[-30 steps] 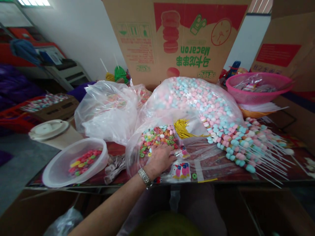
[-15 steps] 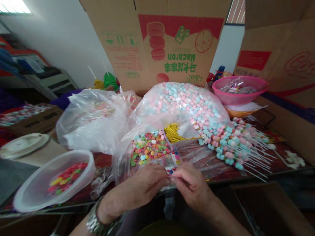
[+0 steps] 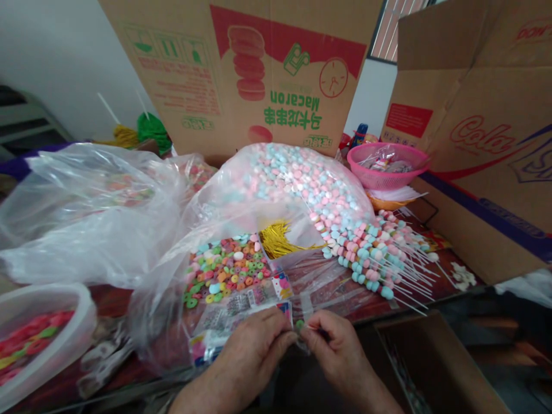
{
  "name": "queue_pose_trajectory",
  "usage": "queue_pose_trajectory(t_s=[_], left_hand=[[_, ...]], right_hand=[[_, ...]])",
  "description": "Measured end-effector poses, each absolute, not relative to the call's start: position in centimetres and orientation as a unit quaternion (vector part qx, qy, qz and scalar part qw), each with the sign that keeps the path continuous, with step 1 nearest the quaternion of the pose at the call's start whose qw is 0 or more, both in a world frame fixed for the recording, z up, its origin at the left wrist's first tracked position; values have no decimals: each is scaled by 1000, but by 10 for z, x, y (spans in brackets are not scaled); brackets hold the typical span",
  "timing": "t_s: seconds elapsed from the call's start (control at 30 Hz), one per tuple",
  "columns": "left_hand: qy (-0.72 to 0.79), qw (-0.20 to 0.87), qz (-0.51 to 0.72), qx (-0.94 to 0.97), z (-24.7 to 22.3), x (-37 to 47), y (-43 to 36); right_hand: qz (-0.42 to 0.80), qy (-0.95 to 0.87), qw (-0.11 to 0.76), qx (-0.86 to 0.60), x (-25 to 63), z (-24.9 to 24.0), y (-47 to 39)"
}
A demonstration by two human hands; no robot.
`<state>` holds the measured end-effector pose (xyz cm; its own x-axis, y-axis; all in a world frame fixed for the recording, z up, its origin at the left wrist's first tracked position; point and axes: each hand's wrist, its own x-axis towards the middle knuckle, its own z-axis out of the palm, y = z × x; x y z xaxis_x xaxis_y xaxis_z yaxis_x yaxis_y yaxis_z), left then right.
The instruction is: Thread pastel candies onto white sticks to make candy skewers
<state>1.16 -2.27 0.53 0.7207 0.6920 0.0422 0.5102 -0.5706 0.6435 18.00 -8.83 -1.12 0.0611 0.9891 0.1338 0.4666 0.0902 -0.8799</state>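
My left hand [image 3: 254, 348] is closed, its thumb and forefinger pinching the end of a clear printed plastic bag [image 3: 224, 319]. Close beside it, my right hand [image 3: 338, 348] pinches the same end of clear plastic, the fingertips of both hands almost meeting. A small green piece [image 3: 299, 325] shows between the fingertips; I cannot tell whether it is inside the bag. Just beyond the hands lie loose ring-shaped candies [image 3: 241, 261] in many colours. A bundle of gold twist ties [image 3: 278, 238] rests in a white tray to their right.
Candy skewers [image 3: 375, 253] are piled at the right, sticks toward me. Behind sits a large clear bag of pastel candies [image 3: 297, 172]. A white bowl [image 3: 81, 305] stands at the left, a pink basket [image 3: 388, 167] at the right. Cardboard boxes [image 3: 181, 86] rise behind.
The view has shifted left to right, so table things appear further left. My hands have drawn slightly nearer me, and more of the printed bag shows beside my left hand.
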Motion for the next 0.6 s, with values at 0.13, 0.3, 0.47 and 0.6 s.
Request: queue_pose_trajectory(t_s=[0.13,0.3,0.47,0.6], left_hand=[[396,343,147,839,3,19,-27],[331,320,191,867,-4,23,-22],[317,271,279,865,-3,13,-3],[291,186,324,881,-1,0,5]], right_hand=[[279,-601,437,-609,181,-23,-88],[246,-604,423,-629,210,-22,-77],[-180,-597,201,-755,287,-1,-51],[-219,-609,15,-762,325,-2,-41]])
